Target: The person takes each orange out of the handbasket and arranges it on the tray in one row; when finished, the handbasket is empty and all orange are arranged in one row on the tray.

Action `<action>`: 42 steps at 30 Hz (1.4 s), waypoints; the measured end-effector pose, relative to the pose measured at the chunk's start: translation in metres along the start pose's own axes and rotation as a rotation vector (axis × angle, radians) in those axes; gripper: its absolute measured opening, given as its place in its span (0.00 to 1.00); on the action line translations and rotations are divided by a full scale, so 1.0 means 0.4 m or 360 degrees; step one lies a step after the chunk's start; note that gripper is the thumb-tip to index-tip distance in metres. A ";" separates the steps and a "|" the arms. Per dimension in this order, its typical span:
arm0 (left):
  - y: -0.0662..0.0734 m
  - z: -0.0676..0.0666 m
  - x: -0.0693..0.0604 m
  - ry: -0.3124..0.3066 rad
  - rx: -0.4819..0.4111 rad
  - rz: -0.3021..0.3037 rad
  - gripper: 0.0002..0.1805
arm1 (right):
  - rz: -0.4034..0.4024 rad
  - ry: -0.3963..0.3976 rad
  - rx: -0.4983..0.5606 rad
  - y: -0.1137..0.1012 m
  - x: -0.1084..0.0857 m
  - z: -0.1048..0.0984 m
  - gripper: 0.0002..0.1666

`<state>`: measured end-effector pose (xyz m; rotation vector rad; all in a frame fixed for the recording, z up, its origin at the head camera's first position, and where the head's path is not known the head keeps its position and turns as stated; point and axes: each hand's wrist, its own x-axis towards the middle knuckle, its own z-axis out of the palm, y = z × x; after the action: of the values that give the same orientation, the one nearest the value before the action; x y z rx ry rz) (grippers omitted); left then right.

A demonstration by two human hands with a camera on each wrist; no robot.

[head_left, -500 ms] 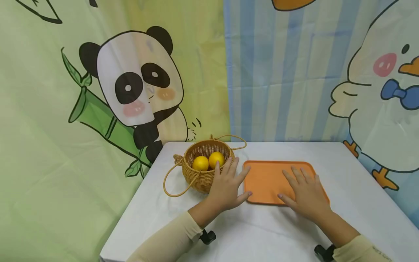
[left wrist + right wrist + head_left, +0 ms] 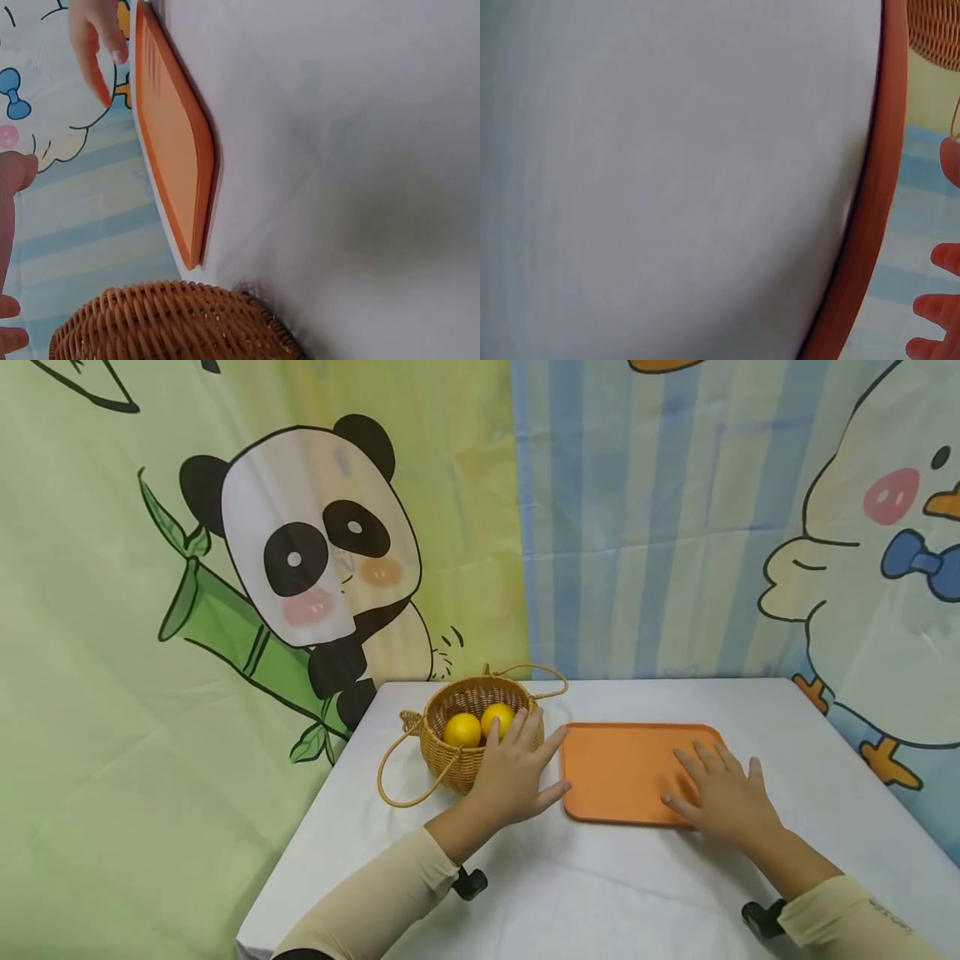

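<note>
- Head view: round brown wicker basket (image 2: 435, 756), loop-handled, sits toward the back left corner of the white cloth-covered table (image 2: 600, 893).
- Inside it, side by side: one round yellow-orange fruit (image 2: 462, 731) and a second round yellow-orange fruit (image 2: 498, 717), the latter partly covered by a fingertip.
- Shallow orange rectangular tray (image 2: 615, 768) lies flat just right of the basket, its long side roughly parallel to the table's back edge.
- Left hand (image 2: 506, 777) in front of the basket's right side; fingers straight, spread apart; thumb and forefinger tips reach the tray's left edge as seen from here. Contact with the basket cannot be told in this view.
- Right hand (image 2: 727, 793) over the tray's front right corner, fingers apart.
- Beige sleeves on both arms; black device (image 2: 470, 884) under the left wrist.
- Left wrist view: basket at bottom, tray beyond. Left fingertips at the picture's edge, a gap between them and the wicker. Right hand also shows, clear of the tray.
- Right wrist view: the tray's rim runs top to bottom; right fingertips at the picture's edge, separated, apart from the rim. Slice of basket in the top corner.
</note>
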<state>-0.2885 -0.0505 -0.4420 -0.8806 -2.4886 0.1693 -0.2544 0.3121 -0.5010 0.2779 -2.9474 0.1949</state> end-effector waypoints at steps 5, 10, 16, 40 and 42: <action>-0.019 -0.021 0.013 -0.0014 0.0037 0.0019 0.48 | 0.0009 -0.0095 0.0056 0.034 0.002 0.012 0.58; -0.035 -0.050 0.027 -0.0107 0.0078 0.0037 0.48 | 0.0049 -0.0144 0.0148 0.060 0.002 0.022 0.59; -0.059 -0.073 0.043 -0.0205 0.0032 0.0020 0.48 | 0.0079 -0.0186 0.0247 0.082 0.002 0.024 0.58; -0.180 -0.123 0.116 -0.0548 -0.0235 -0.0126 0.45 | 0.0088 -0.0262 0.0319 0.170 -0.001 0.077 0.60; -0.188 -0.126 0.120 -0.0574 -0.0281 -0.0146 0.45 | 0.0086 -0.0262 0.0324 0.171 0.001 0.079 0.60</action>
<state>-0.3384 -0.0820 -0.3580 -0.8663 -2.9111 0.0830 -0.2731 0.3741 -0.5394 0.2524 -3.1024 0.5043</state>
